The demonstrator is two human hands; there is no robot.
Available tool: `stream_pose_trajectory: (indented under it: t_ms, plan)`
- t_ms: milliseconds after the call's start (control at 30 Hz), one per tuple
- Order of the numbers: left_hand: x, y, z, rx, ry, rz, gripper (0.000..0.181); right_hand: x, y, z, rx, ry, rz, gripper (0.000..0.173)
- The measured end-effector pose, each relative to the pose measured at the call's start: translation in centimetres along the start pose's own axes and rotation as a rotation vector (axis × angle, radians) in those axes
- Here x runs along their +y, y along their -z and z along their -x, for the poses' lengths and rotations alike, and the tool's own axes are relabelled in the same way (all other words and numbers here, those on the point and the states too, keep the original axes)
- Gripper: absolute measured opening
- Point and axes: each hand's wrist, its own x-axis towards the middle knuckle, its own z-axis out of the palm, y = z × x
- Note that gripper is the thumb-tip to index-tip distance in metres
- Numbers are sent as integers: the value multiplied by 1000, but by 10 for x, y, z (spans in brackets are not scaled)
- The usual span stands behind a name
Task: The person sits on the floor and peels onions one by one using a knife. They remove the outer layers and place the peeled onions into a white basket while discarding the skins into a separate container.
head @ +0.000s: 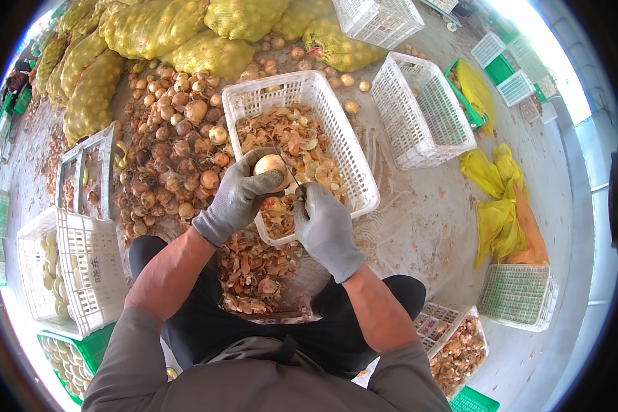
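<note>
My left hand [242, 188], in a grey coated work glove, grips a yellow onion [271, 167] with the thumb across its near side. My right hand [324, 221], gloved alike, is closed around a small knife, whose handle is mostly hidden by the fingers. The thin dark knife blade [290, 172] lies against the right side of the onion. Both hands are above the near part of a white perforated plastic crate [368, 198], which holds loose onion skins [309, 147].
Loose unpeeled onions [172, 149] are heaped left of the crate, with full yellow mesh sacks [149, 28] behind. A white crate [92, 273] of peeled onions stands at left, near a metal frame [85, 170]. Another white crate [417, 110] is at right. Skins [257, 273] litter the floor between my legs.
</note>
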Motion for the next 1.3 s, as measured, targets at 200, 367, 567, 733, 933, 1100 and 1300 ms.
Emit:
stream_pose_trajectory:
  t_ms: [200,367,567,733,933,1100,1300]
  plan:
    - [-2,4,2,-21,20,-64,79,6,-6,-2,-117,-15,41,28]
    - [-8,7,4,-16,-43,110,70,15,-19,-7,-66,6,89,19]
    - [11,20,6,-35,-61,358,63,73,-26,-2,-185,-348,112,20]
    - [2,6,2,41,-170,158,66,14,5,-9,-160,-677,-915,35]
    - [-22,-1,-3,33,-154,-96,82,-7,-10,-15,-47,-667,-1195,36]
    - [-1,-2,-5,-62,-117,-277,81,-1,7,-28,-142,-645,-1046,32]
    - [-10,12,-16,101,-192,-224,74,-15,13,-24,-177,-573,-898,24]
